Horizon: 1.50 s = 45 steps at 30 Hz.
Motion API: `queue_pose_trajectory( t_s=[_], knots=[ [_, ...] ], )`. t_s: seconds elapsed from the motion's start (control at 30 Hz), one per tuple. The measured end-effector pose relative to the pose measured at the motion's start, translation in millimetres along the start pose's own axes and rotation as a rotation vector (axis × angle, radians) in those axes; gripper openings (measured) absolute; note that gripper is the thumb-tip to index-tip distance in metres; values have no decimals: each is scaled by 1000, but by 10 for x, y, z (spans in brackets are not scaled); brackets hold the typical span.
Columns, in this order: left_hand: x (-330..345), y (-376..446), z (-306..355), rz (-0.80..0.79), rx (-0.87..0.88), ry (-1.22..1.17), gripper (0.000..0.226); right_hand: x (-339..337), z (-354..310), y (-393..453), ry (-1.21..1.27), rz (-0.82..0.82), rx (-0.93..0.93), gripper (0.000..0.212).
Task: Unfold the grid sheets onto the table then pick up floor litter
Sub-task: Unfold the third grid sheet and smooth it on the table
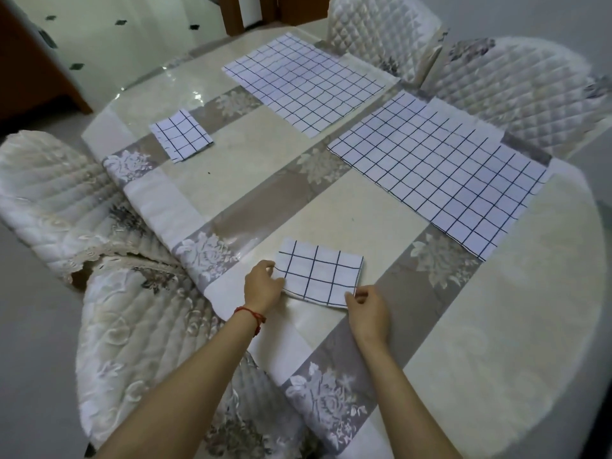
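The head camera looks down on a table [381, 207] covered with a beige and grey patchwork cloth with floral panels under a glossy clear layer. At the near edge lies a folded grid sheet [319, 271], white with dark lines, lying flat on the cloth. The left hand [263, 286] rests at the left edge of this folded sheet, its fingers curled and its fingertips [276, 267] touching the sheet's left border; whether they pinch a layer or only press on it cannot be told. A red string bracelet [253, 315] circles the left wrist. The right hand [369, 308] is at the sheet's near right corner, thumb and forefinger closed together on the corner edge in a light pinch, the other fingers loosely bent. To the right and farther off, an unfolded grid sheet [440, 175] lies spread flat, its far corner reaching toward the table's right edge. Beyond it, at the far middle of the table, a second unfolded grid sheet [303, 84] lies flat, just apart from the first. At the far left sits a small folded grid sheet [180, 134], well apart from the hands. Quilted chair covers [59, 200] show to the left of the table, and more quilted chairs [516, 91] stand at the far right. Pale floor tiles [109, 31] with small dark diamonds show at far left.
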State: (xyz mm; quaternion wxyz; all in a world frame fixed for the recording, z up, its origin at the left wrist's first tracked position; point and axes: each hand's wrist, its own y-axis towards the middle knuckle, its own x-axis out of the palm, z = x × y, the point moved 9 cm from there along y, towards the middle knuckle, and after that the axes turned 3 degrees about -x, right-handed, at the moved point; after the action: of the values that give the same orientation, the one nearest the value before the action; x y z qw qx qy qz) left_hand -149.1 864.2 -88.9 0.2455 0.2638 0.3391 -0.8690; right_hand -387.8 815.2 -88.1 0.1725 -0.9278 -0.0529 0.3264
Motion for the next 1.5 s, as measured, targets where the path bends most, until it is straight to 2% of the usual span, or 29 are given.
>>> queue_pose_trajectory(
  t_s=[0.1, 0.23, 0.33, 0.47, 0.67, 0.77, 0.83, 0.9, 0.97, 1.07, 1.13, 1.2, 1.3, 1.4, 1.5],
  knots=[
    [-76, 1, -23, -6, -4, -65, 44, -57, -106, -42, 60, 36, -29, 8],
    [-228, 12, 89, 7, 65, -73, 42, -151, -360, -95, 112, 62, -157, 14],
    [-388, -17, 402, 57, 288, -17, 40, -235, -662, -167, 30, 98, -308, 16],
    [-630, -247, 919, 33, 632, -35, 34, -293, -1121, -402, -137, 178, -527, 16],
    [-1069, -740, 1383, -103, 1040, -92, 32, -483, -1757, -957, -300, 425, -708, 23],
    [-1208, -998, 1509, -242, 1158, -121, 23, -543, -1970, -1208, -332, 468, -712, 19],
    [-1241, -1151, 1564, -363, 1183, -136, 17, -587, -2080, -1385, -337, 481, -718, 16],
    [-1229, -1263, 1597, -453, 1171, -83, 20, -661, -2189, -1554, -332, 486, -742, 13],
    [-1222, -1345, 1621, -492, 1170, -21, 22, -762, -2261, -1683, -281, 475, -740, 12],
    [-1274, -1477, 1708, -515, 1210, -13, 12, -959, -2299, -1843, -153, 492, -712, 10],
    [-1329, -1533, 1777, -514, 1229, -21, 11, -1096, -2240, -1898, -5, 485, -625, 20],
    [-1445, -1567, 1858, -489, 1226, -80, 9, -1217, -2081, -1904, 122, 442, -521, 28],
    [-1670, -1555, 1976, -470, 1159, -260, 9, -1336, -1821, -1940, 202, 348, -428, 18],
    [-1837, -1503, 2058, -450, 1072, -426, 14, -1462, -1562, -1989, 365, 389, -381, 11],
    [-1884, -1479, 2077, -448, 972, -566, 11, -1490, -1457, -1995, 513, 411, -333, 35]
  ],
)
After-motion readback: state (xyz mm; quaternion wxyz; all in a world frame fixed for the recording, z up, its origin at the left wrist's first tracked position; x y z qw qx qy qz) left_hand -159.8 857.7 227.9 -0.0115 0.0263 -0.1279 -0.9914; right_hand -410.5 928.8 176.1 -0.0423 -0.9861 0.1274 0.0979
